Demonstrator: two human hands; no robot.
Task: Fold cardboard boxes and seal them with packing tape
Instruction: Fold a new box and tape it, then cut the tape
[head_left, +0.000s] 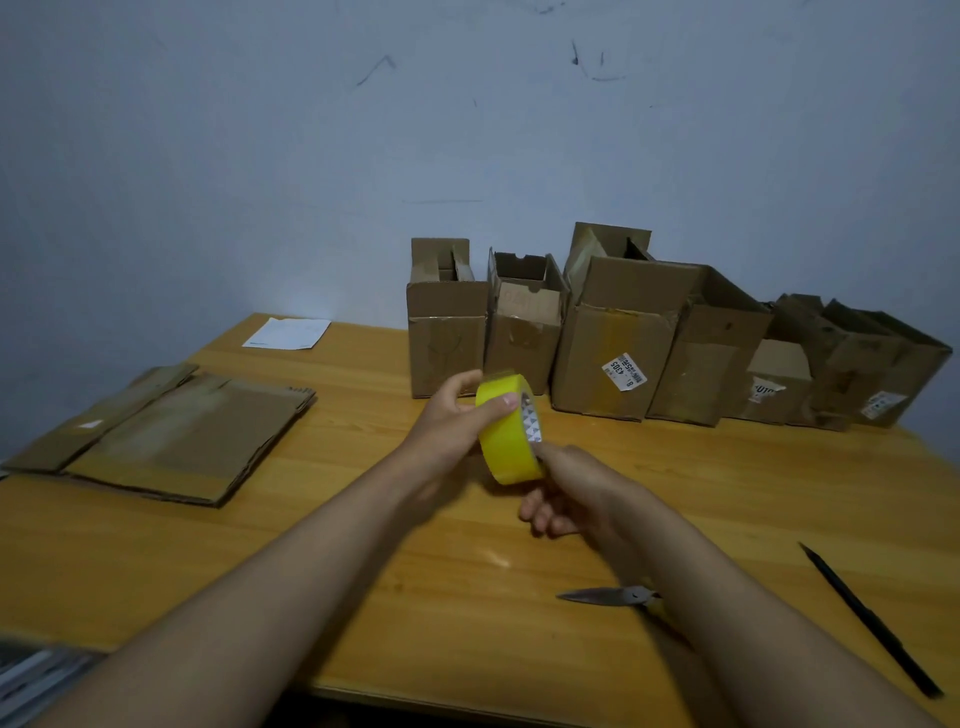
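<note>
Head view: the left hand (447, 415) grips a yellow tape roll (506, 431) above the wooden table (363, 571), thumb curled over its rim. The right hand (566, 493) touches the roll's lower edge with a fingertip, its other fingers loosely curled. Behind stand open cardboard boxes (613, 338); one white label (625, 371) reads "4305". Flattened cardboard (182, 441) lies left.

Both bare forearms reach forward and converge — the left hand (451, 415) curls its fingers (501, 404) and thumb in a grip, while the right hand (574, 491) sits just below, fingers loosely curled.
</note>
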